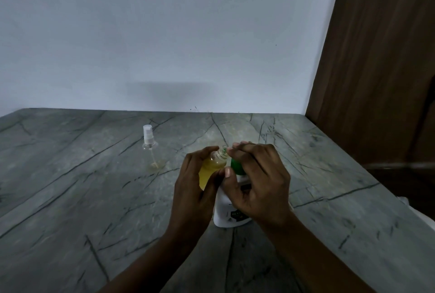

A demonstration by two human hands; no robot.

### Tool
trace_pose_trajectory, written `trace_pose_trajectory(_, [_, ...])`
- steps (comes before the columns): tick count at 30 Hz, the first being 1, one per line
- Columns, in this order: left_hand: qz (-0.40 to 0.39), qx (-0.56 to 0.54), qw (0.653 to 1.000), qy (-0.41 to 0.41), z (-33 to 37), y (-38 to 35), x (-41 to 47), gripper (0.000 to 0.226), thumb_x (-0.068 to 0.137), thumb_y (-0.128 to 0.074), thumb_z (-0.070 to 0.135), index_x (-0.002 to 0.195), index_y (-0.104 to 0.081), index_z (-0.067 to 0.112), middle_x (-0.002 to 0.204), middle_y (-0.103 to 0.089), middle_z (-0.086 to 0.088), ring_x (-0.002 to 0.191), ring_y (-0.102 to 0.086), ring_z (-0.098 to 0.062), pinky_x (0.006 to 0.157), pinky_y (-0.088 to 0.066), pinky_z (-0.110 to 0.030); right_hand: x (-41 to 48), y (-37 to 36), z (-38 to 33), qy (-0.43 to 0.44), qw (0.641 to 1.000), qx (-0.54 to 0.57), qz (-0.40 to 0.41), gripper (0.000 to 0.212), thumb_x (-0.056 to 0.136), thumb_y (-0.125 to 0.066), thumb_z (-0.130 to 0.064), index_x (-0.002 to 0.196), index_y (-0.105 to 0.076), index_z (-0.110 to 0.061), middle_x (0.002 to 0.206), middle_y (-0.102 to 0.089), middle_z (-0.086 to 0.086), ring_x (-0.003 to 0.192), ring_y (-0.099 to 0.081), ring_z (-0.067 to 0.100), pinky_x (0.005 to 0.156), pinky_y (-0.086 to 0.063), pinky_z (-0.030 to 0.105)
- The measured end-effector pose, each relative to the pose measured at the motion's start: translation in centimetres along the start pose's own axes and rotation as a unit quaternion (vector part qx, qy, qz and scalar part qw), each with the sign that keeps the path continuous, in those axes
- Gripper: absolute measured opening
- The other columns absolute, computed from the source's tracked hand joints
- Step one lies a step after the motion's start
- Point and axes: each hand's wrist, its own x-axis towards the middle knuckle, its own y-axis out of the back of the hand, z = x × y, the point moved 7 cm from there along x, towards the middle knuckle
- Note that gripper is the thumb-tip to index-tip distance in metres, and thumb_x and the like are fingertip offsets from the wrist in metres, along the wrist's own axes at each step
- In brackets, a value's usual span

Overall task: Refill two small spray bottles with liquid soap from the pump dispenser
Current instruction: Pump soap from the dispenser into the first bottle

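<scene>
Countertop [94, 198] is grey veined stone, and everything you need sits near the middle of it. Biggest thing on it is the white pump dispenser [226, 212], standing upright right in front of you, mostly hidden behind your hands.

Your right hand [259, 182] is curled over the green pump head [236, 166], fingers draped across the top and thumb tucked against its side, so it's clamped on there. Your left hand [193, 189] is wrapped round the first spray bottle [213, 168], held tilted with its open neck [222, 152] just beside the pump's spout. I can't see that bottle's sprayer top anywhere.

Looks to me like you're mid-fill on bottle one: it's holding a good amount of yellow soap.

Second spray bottle [150, 149] stands off to your left, well apart, white sprayer on, with only a bit of yellowish liquid at the bottom. So I'd call it roughly halfway.

Next move, I reckon: keep the neck lined up under the spout and press down steadily. That opening is narrow, so a tilt too far or a hard pump could send soap down the side.
</scene>
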Motion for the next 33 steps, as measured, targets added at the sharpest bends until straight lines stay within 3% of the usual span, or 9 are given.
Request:
trace_pose_trajectory(12, [0.004,-0.014,1.000,-0.006,0.5,0.1,0.3,0.035,0.083,-0.048,0.044,0.117,-0.050,0.032,0.109,-0.056,0.011,0.100,-0.056,0.001,0.078,-0.043,-0.009,0.6,0.2,0.1,0.013,1.000,-0.004,-0.022,0.027,0.082,-0.057,-0.019,0.089,-0.073,0.001,0.091,-0.069,0.012,0.088,-0.060,0.021,0.077,-0.045,0.022])
trace_pose_trajectory(16, [0.006,-0.014,1.000,-0.011,0.6,0.3,0.6,0.033,0.083,-0.048,0.044,0.116,-0.047,0.041,0.110,-0.057,0.011,0.102,-0.056,-0.001,0.080,-0.045,-0.013,1.1,0.2,0.2,0.024,0.999,-0.012,-0.045,0.027,0.084,-0.056,-0.020,0.091,-0.072,0.000,0.091,-0.068,0.011,0.085,-0.061,0.023,0.073,-0.047,0.024])
trace_pose_trajectory(22, [0.005,-0.011,1.000,-0.006,0.6,0.4,0.6,0.030,0.083,-0.047,0.046,0.113,-0.045,0.045,0.110,-0.055,0.018,0.102,-0.053,0.006,0.079,-0.041,-0.006,1.8,0.2,0.3,0.049,0.996,-0.009,-0.068,0.027,0.084,-0.055,-0.022,0.089,-0.072,-0.001,0.088,-0.068,0.010,0.080,-0.061,0.021,0.064,-0.049,0.027])
trace_pose_trajectory(33, [0.005,-0.017,1.000,-0.002,0.7,0.2,0.4,0.032,0.083,-0.047,0.046,0.115,-0.046,0.042,0.108,-0.056,0.013,0.099,-0.056,-0.001,0.078,-0.044,-0.011,0.9,0.1,0.2,0.017,0.999,-0.012,-0.030,0.029,0.083,-0.056,-0.022,0.091,-0.072,0.000,0.093,-0.069,0.012,0.090,-0.055,0.018,0.075,-0.043,0.020])
